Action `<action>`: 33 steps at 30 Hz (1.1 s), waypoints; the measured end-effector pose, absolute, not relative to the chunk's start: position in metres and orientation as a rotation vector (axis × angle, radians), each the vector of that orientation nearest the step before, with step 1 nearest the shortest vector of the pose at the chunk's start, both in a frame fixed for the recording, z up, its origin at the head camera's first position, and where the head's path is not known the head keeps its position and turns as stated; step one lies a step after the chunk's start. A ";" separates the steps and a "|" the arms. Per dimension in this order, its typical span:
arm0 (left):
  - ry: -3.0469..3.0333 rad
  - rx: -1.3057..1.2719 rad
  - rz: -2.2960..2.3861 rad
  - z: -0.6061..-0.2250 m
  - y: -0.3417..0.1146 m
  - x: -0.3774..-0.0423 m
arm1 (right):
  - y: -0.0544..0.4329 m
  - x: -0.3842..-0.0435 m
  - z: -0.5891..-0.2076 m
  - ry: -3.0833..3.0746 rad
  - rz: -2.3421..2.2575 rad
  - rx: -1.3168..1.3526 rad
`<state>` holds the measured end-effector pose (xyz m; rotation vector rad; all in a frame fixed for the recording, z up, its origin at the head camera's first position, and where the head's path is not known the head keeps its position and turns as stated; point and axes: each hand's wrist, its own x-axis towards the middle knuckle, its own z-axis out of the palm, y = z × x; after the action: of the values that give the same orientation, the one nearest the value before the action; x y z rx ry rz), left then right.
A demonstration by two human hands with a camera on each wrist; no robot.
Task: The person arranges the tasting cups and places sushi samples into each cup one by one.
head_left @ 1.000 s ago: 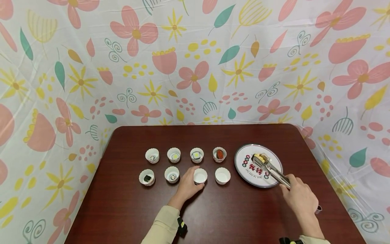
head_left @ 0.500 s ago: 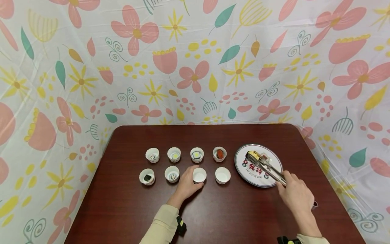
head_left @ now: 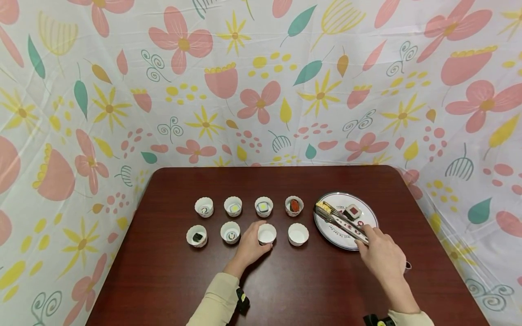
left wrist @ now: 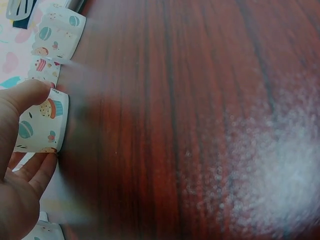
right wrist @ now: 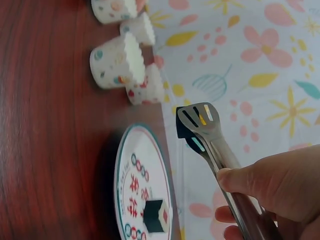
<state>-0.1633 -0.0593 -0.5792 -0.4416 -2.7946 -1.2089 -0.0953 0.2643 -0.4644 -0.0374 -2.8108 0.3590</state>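
Observation:
My left hand (head_left: pixel 249 249) holds a small white baking cup (head_left: pixel 267 234) between thumb and fingers. The left wrist view shows cupcake pictures on this cup (left wrist: pixel 45 122). In my right hand (head_left: pixel 383 253) is a pair of slotted metal tongs (head_left: pixel 344 226), gripped along the handles. Their tips pinch a piece of sushi (head_left: pixel 323 207) with a yellow top and dark wrap, raised above the left part of the plate (head_left: pixel 346 198). On that plate sits a sushi roll (head_left: pixel 352 212) with a red centre and dark sides.
A cup (head_left: pixel 298 235) with nothing visible inside stands right of the held one. Several more cups form two rows; one holds red-topped sushi (head_left: pixel 294 206), another a dark piece (head_left: pixel 197 237). A patterned cloth (head_left: pixel 261 90) hangs behind the brown table (head_left: pixel 310 290).
My right hand has moved the tongs and yellow-topped sushi leftward and up off the plate, uncovering the red-centred roll. The left hand and its cup shifted very slightly left.

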 end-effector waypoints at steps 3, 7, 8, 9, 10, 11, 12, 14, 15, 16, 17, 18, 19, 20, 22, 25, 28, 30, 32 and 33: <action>-2.794 -0.439 -1.214 -0.579 -0.059 -0.163 | 0.255 -0.096 -0.463 -2.789 0.344 0.007; -2.792 -0.438 -1.221 -0.580 -0.060 -0.163 | 0.243 -0.096 -0.462 -2.761 0.328 0.068; -2.792 -0.437 -1.222 -0.580 -0.060 -0.163 | 0.240 -0.096 -0.462 -2.758 0.325 0.078; -2.792 -0.436 -1.222 -0.580 -0.060 -0.163 | 0.237 -0.096 -0.462 -2.754 0.319 0.090; -2.794 -0.435 -1.221 -0.580 -0.060 -0.163 | 0.234 -0.096 -0.462 -2.749 0.313 0.103; -2.794 -0.435 -1.223 -0.581 -0.060 -0.163 | 0.231 -0.096 -0.462 -2.744 0.309 0.114; -2.796 -0.435 -1.223 -0.581 -0.060 -0.163 | 0.228 -0.097 -0.462 -2.733 0.302 0.132; -2.800 -0.432 -1.225 -0.581 -0.060 -0.163 | 0.223 -0.097 -0.463 -2.718 0.297 0.167; -2.801 -0.432 -1.227 -0.581 -0.060 -0.163 | 0.221 -0.097 -0.464 -2.713 0.293 0.186; -2.801 -0.431 -1.229 -0.581 -0.061 -0.163 | 0.218 -0.097 -0.464 -2.710 0.293 0.204; -2.802 -0.429 -1.230 -0.581 -0.061 -0.163 | 0.216 -0.097 -0.465 -2.716 0.295 0.213; -2.803 -0.426 -1.231 -0.581 -0.061 -0.163 | 0.213 -0.097 -0.465 -2.723 0.295 0.222; -2.801 -0.426 -1.230 -0.581 -0.061 -0.163 | 0.211 -0.097 -0.465 -2.732 0.296 0.228; -2.801 -0.423 -1.230 -0.581 -0.060 -0.163 | 0.208 -0.097 -0.466 -2.742 0.298 0.231; -2.800 -0.416 -1.236 -0.580 -0.060 -0.163 | 0.203 -0.096 -0.466 -2.757 0.295 0.244; -2.798 -0.403 -1.256 -0.580 -0.060 -0.163 | 0.195 -0.096 -0.467 -2.759 0.286 0.267; -2.802 -0.386 -1.275 -0.579 -0.059 -0.163 | 0.188 -0.095 -0.469 -2.744 0.279 0.297; -2.806 -0.379 -1.282 -0.580 -0.060 -0.163 | 0.185 -0.095 -0.470 -2.733 0.281 0.313; -2.813 -0.372 -1.282 -0.580 -0.060 -0.163 | 0.181 -0.095 -0.471 -2.723 0.285 0.329; -2.813 -0.370 -1.288 -0.580 -0.060 -0.163 | 0.180 -0.095 -0.472 -2.718 0.289 0.334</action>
<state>-0.1634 -0.0599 -0.5798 -0.3697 -2.8130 -1.2880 -0.0954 0.1800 -0.4718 0.3337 -2.7180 0.2888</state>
